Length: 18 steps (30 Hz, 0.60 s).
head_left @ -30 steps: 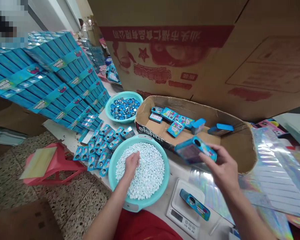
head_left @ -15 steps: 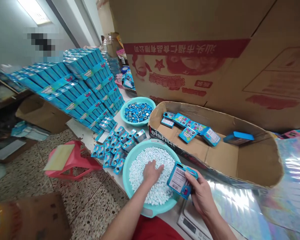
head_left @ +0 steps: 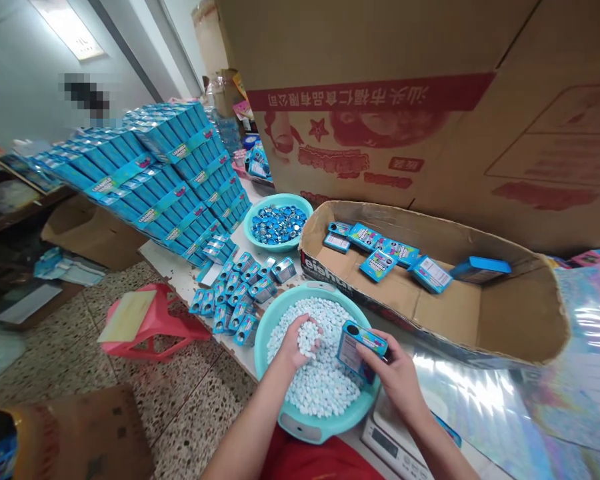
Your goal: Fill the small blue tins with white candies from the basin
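Cupped palm up over a turquoise basin (head_left: 264,333), my left hand (head_left: 294,343) holds a heap of small white candies (head_left: 309,338). More loose white candies (head_left: 325,393) fill the basin below it. My right hand (head_left: 393,367) grips a blue candy box (head_left: 353,353) above the basin's right side, thumb on the near face. The box is tilted so that its top, with a dark round hole, faces me. Left of the basin stand several similar blue boxes (head_left: 237,293) in a cluster, round holes showing on their tops.
A second basin (head_left: 247,230) holds blue and silver round pieces. Tall stacks of packed blue boxes (head_left: 175,193) rise at left. A long cardboard tray (head_left: 445,307) holds several blue boxes. A white scale (head_left: 387,433) sits by my right forearm; a red stool (head_left: 150,327) stands on the floor.
My left hand has turned from palm down in the candies to palm up with a heap in it. The box in my right hand has tipped, showing its holed top.
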Tool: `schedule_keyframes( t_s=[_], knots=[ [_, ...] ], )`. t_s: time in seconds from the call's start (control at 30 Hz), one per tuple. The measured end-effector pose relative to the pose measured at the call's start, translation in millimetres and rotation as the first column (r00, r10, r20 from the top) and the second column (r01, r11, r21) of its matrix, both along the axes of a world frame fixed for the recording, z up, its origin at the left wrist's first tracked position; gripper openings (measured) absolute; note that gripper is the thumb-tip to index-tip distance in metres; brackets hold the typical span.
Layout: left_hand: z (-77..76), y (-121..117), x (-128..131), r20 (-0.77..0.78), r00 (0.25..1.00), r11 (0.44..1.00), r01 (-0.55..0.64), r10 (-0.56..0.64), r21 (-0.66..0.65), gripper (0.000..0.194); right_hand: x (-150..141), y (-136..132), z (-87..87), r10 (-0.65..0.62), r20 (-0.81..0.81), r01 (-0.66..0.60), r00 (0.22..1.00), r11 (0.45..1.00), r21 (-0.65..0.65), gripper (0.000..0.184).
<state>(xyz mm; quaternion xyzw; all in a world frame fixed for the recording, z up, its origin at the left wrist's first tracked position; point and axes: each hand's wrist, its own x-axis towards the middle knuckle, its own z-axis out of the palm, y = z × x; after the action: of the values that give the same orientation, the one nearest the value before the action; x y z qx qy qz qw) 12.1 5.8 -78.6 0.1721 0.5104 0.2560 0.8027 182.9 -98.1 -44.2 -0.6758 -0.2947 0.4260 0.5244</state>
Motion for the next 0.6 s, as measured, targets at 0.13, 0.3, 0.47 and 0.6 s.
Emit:
schedule_keyframes(
  t_s=[0.13, 0.3, 0.47, 0.6],
  knots=[
    [39.8, -2.8, 12.2, 0.119, 0.985, 0.987, -0.136, 0.125, 0.089, 0.03, -11.4, 0.9, -4.0, 0.124, 0.315, -0.157, 0.941, 0.984, 0.083, 0.038],
    [67.4, -11.5, 27.8, 0.161, 0.93, 0.874, -0.365, 0.329, 0.321, 0.029, -32.5, 1.5, -1.6, 0.25, 0.457, -0.363, 0.854, 0.915, 0.178, 0.026],
    [68.8, -11.9, 29.1, 0.096, 0.922, 0.845, -0.384, 0.376, 0.372, 0.029, -38.7, 4.2, 5.0, 0.234, 0.477, -0.38, 0.847, 0.895, 0.235, 0.024],
    [71.8, -9.6, 28.0, 0.083, 0.908, 0.822, -0.408, 0.411, 0.398, 0.029, -38.1, 9.8, 9.9, 0.233, 0.468, -0.377, 0.853, 0.894, 0.242, 0.024]
  ],
)
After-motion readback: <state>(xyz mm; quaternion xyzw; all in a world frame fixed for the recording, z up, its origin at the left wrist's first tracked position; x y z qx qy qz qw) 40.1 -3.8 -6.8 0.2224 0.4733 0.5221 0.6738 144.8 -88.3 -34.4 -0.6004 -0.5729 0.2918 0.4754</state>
